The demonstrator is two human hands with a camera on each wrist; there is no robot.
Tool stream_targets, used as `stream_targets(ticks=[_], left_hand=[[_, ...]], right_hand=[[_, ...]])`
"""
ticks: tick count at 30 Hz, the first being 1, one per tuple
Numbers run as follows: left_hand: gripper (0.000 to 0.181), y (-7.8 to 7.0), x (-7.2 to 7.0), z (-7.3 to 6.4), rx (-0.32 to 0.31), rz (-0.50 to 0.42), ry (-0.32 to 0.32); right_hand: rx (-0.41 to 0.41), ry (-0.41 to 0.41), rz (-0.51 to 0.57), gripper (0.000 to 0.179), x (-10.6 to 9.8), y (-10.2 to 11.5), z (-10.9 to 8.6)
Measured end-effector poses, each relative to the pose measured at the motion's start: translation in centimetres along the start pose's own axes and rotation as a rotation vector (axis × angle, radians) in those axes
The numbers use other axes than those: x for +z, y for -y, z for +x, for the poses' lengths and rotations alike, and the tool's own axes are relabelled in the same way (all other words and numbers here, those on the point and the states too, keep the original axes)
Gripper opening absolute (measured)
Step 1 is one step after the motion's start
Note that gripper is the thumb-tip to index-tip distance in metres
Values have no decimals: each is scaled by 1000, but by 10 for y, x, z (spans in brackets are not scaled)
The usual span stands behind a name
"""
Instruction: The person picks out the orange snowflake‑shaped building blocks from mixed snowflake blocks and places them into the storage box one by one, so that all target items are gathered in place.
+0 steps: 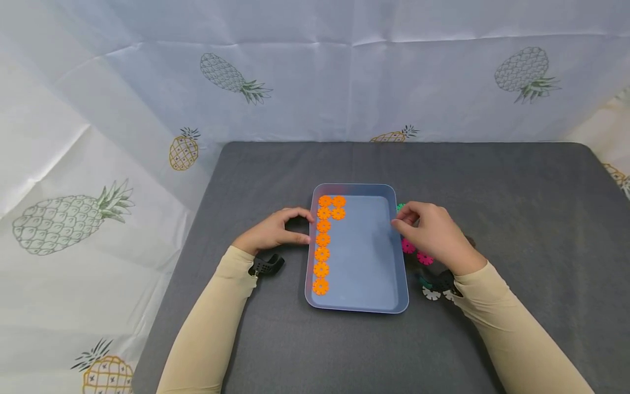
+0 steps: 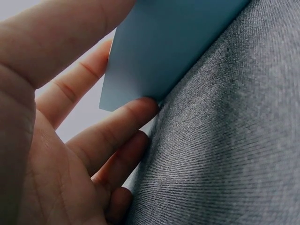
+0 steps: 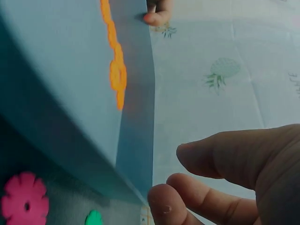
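A blue-grey rectangular tray (image 1: pixel 364 251) holds orange flower-shaped plastic pieces (image 1: pixel 322 239): a column along its left side and two more beside the top of that column. My left hand (image 1: pixel 278 230) rests at the tray's left wall, its thumb and fingers spread apart; up close, fingertips (image 2: pixel 145 107) touch the wall's outer face. Over the right rim is my right hand (image 1: pixel 433 232), with thumb and fingers bent towards each other. In the right wrist view a gap shows between its thumb (image 3: pixel 201 157) and fingers, and nothing is held there.
Pink flower pieces (image 1: pixel 425 258) and a green one (image 1: pixel 400 207) lie right of the tray, partly under my right hand. White ones (image 1: pixel 431 294) are near that wrist. A grey cloth (image 1: pixel 531 230) covers the table, with a pineapple-print sheet (image 1: pixel 344 93) behind.
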State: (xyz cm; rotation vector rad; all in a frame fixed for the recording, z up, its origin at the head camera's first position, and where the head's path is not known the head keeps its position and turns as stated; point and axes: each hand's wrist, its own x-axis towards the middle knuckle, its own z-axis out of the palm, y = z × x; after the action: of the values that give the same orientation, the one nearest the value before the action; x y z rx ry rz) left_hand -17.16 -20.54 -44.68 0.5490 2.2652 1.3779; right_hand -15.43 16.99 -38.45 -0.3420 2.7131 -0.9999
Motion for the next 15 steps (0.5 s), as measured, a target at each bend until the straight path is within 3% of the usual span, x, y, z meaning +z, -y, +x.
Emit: stream_targets(ticks=[15], left_hand=[[40, -1, 1, 0, -29, 4, 7]], right_hand=[[30, -21, -48, 21, -16, -36, -26]])
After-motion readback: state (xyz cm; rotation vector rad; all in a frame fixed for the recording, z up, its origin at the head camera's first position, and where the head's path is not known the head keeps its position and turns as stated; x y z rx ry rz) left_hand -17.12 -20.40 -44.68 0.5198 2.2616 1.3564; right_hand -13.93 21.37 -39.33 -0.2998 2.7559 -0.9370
